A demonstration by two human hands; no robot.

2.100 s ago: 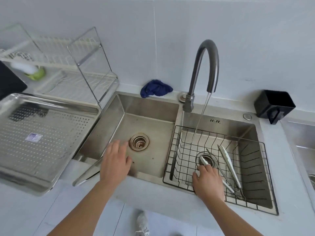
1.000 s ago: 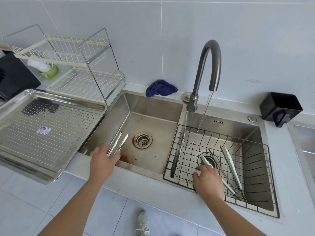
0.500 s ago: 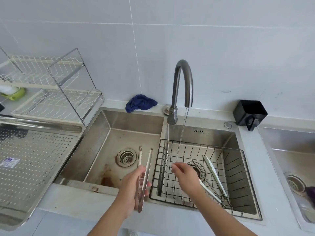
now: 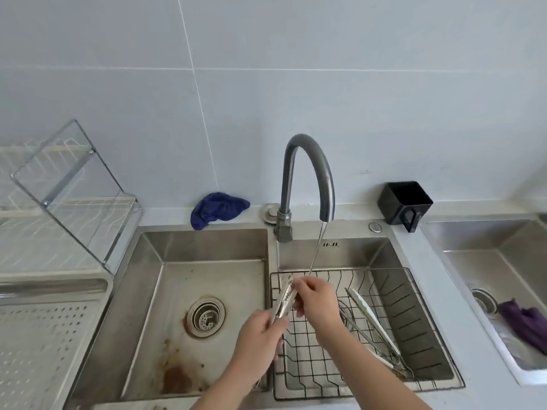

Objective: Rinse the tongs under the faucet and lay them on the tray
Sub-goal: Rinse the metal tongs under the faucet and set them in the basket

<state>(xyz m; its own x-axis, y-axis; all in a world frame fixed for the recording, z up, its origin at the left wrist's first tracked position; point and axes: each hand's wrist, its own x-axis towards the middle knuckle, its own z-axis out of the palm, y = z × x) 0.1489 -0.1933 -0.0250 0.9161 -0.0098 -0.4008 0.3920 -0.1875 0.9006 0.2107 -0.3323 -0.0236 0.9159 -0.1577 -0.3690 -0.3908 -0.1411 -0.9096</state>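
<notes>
Below faucet [image 4: 288, 179]: tongs [image 4: 285, 297]; sink stamp [image 4: 330, 245] illegible.

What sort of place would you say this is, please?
Probably a kitchen's dishwashing area: a stainless double sink set in the counter, a gooseneck faucet running water into its right basin, and a wire dish rack standing to its left against the tiled wall.

Two hands: left hand [image 4: 260, 335], right hand [image 4: 318, 303]. One pair of tongs [image 4: 285, 297] held; more utensils [image 4: 367, 313] in the one wire basket [image 4: 414, 315], count unclear. One faucet [image 4: 307, 161], one tray [image 4: 44, 335], three basins [image 4: 207, 247], two cloths [image 4: 217, 207].
</notes>
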